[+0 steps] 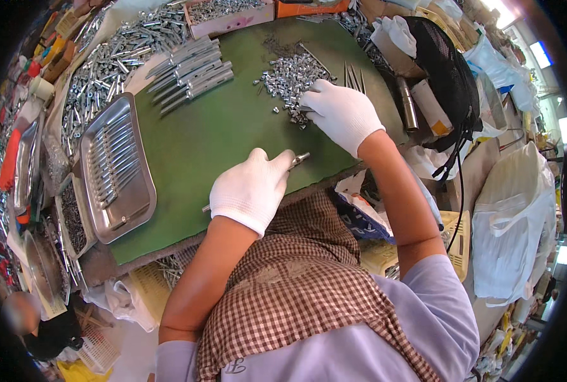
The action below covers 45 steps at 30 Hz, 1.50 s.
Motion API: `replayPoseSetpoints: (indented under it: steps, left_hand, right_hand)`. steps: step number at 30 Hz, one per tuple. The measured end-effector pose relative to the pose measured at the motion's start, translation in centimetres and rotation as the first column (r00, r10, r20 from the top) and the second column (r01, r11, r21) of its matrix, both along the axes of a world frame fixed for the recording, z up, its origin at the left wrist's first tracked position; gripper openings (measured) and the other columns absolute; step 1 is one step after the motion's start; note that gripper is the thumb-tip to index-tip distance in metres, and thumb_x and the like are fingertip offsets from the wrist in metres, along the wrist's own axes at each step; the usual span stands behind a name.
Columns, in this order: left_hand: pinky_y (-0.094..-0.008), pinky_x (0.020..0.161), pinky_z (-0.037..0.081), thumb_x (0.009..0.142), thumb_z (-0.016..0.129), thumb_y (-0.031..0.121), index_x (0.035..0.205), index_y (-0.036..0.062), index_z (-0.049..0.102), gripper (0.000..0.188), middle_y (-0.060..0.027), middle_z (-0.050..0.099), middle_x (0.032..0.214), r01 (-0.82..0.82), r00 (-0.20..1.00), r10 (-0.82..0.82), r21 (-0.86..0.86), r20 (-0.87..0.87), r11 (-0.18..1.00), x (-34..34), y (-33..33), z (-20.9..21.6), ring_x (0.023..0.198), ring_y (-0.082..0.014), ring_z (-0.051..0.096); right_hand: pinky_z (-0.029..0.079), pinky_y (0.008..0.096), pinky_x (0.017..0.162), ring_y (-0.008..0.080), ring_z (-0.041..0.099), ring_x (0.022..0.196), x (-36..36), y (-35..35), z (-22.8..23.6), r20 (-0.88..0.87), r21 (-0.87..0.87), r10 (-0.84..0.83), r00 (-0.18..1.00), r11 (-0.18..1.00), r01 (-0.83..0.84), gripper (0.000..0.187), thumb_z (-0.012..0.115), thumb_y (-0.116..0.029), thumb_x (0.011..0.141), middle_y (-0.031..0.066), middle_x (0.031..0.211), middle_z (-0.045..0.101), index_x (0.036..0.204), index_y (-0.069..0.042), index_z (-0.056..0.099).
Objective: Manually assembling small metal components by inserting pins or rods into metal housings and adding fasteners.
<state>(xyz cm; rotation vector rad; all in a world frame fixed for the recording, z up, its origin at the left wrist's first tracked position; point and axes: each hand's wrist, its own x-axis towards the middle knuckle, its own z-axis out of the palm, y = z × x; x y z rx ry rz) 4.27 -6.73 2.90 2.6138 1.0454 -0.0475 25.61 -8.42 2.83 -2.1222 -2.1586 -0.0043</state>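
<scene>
My left hand (250, 190), in a white knit glove, is closed around a slim metal rod (301, 159) near the front edge of the green work mat (188, 165). The rod's tip sticks out past the thumb, and its other end shows beside the wrist. My right hand (344, 116), gloved too, reaches to the edge of a heap of small silvery metal pieces (290, 79). Its fingertips are pinched together at the heap; what lies between them is mostly hidden. A few pointed metal rods (355, 77) lie just beyond that hand.
Left on the mat, a steel tray (145, 197) holds a row of metal rods (115, 156). Stacked thicker metal rods (197, 73) lie farther back. Loose metal tubes (99, 83) fill the far left. A black mesh bag (446, 76) and a metal cylinder (407, 105) stand at right.
</scene>
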Motion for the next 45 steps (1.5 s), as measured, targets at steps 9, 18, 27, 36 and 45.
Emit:
replayPoseSetpoints:
  steps: [9, 18, 27, 36, 45]
  left_hand:
    - [-0.0463, 0.062, 0.053, 0.093, 0.052, 0.03, 0.112, 0.0263, 0.06, 0.021, -0.013, 0.059, 0.085, 0.001, 1.0, -0.002, -0.031, -0.019, 1.0, 0.0, 0.3, 0.0, 0.072, -0.035, 0.065]
    - [-0.0458, 0.059, 0.054, 0.092, 0.053, 0.026, 0.106, 0.0232, 0.06, 0.016, -0.0126, 0.057, 0.082, 0.013, 0.999, -0.012, -0.017, 0.033, 1.0, -0.2, 0.2, -0.3, 0.068, -0.0333, 0.065]
    - [-0.046, 0.062, 0.052, 0.093, 0.052, 0.03, 0.11, 0.0258, 0.059, 0.019, -0.0126, 0.059, 0.085, 0.005, 1.0, -0.004, -0.06, 0.011, 0.998, 0.0, 0.3, 0.1, 0.071, -0.0347, 0.064]
    - [-0.0457, 0.063, 0.053, 0.093, 0.053, 0.03, 0.116, 0.0256, 0.06, 0.024, -0.0131, 0.059, 0.086, 0.013, 1.0, -0.013, -0.037, -0.003, 0.999, -0.1, 0.3, 0.1, 0.074, -0.0348, 0.065]
    - [-0.0464, 0.061, 0.053, 0.093, 0.053, 0.029, 0.113, 0.0253, 0.059, 0.021, -0.0135, 0.059, 0.084, -0.005, 1.0, 0.006, -0.037, 0.004, 0.999, -0.2, -0.2, 0.0, 0.07, -0.0353, 0.065]
  right_hand:
    - [0.052, 0.0421, 0.071, 0.0321, 0.064, 0.081, 0.6, -2.6, -1.6, -0.32, 0.176, 0.001, 0.947, 0.983, 0.059, 0.015, 0.065, -0.022, 0.085, 0.0096, 0.086, 0.062, 0.097, -0.013, 0.066]
    - [0.051, 0.0398, 0.076, 0.0321, 0.064, 0.085, 1.6, -2.2, -1.8, -0.436, 0.222, -0.151, 0.887, 0.937, 0.269, 0.017, 0.067, -0.021, 0.083, 0.0113, 0.092, 0.064, 0.094, -0.008, 0.067]
    - [0.052, 0.0401, 0.076, 0.0338, 0.064, 0.086, 0.8, -0.8, -1.6, -0.275, 0.141, -0.179, 0.945, 0.964, 0.224, 0.021, 0.066, -0.022, 0.082, 0.0125, 0.092, 0.064, 0.097, -0.008, 0.066]
    - [0.052, 0.0365, 0.072, 0.0305, 0.065, 0.08, -2.8, -5.3, -1.0, -0.513, 0.074, 0.026, 0.858, 0.997, 0.014, 0.02, 0.073, -0.015, 0.079, 0.0127, 0.087, 0.066, 0.094, -0.005, 0.066]
    - [0.051, 0.0402, 0.072, 0.0329, 0.064, 0.082, -2.4, -4.8, -1.8, -0.492, 0.176, -0.166, 0.854, 0.942, 0.285, 0.016, 0.069, -0.02, 0.082, 0.0125, 0.087, 0.065, 0.092, -0.007, 0.067]
